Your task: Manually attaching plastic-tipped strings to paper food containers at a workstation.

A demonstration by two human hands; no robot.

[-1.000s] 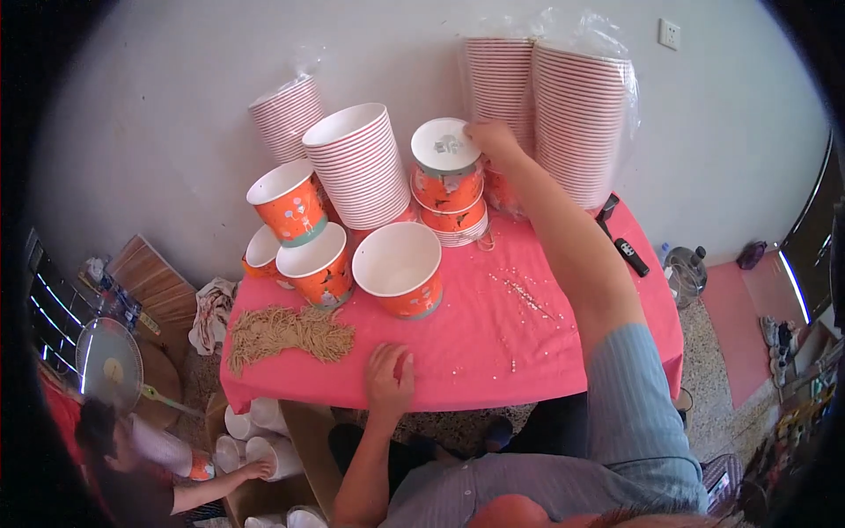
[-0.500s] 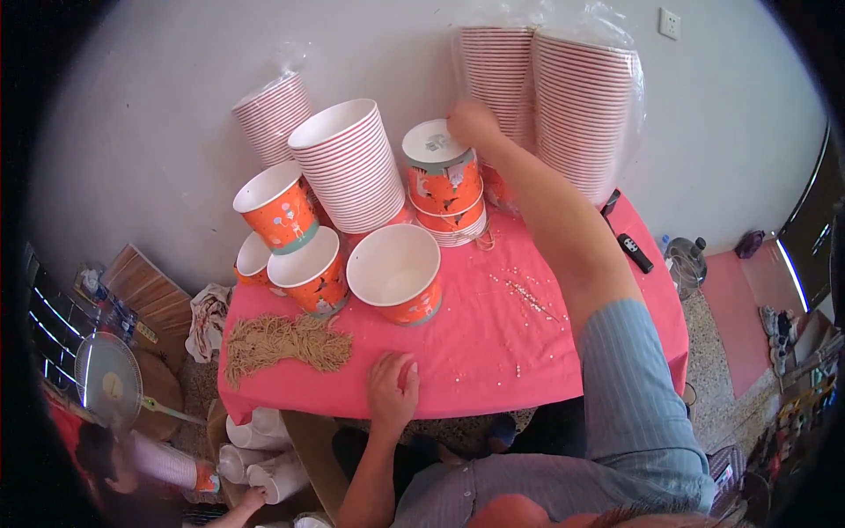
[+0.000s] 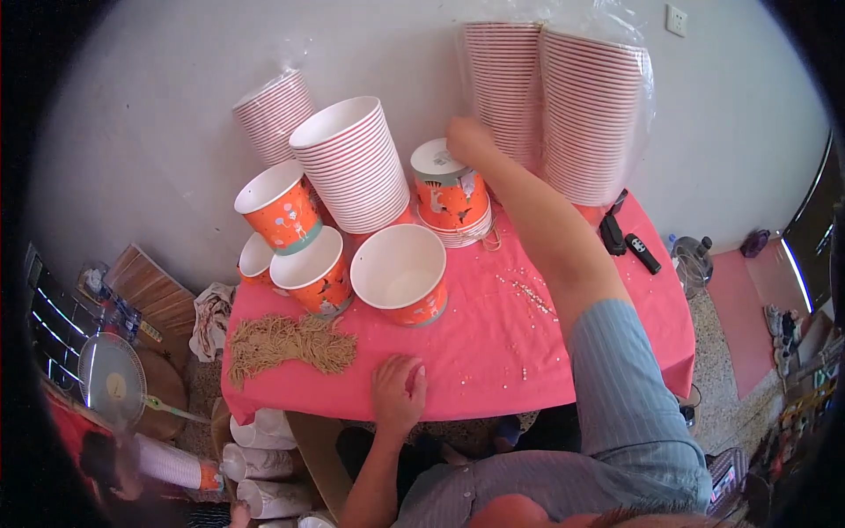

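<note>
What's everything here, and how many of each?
Cloth-covered table: one, pink, centre.
Tall leaning paper bucket stack: one, white and red, back left.
Plastic-wrapped paper bucket stacks: three, white and red, back left and right.
Upright patterned paper buckets: at least four, orange, table's left half.
Upturned paper bucket stack: one, orange and white, back centre.
Tangled string bundle: one, beige, front left.
Tiny scattered bits: many, whitish, table's right half.
Small objects: at least two, black, table's right.
Square wall socket: one, white, upper right.
Cardboard box: one, brown, floor left.
Round fan-like thing: one, greyish, left.
Co-worker's hand: one, bare, bottom left.
Left hand: one, bare, table's front edge.
Right hand: one, bare, at upturned stack.
</note>
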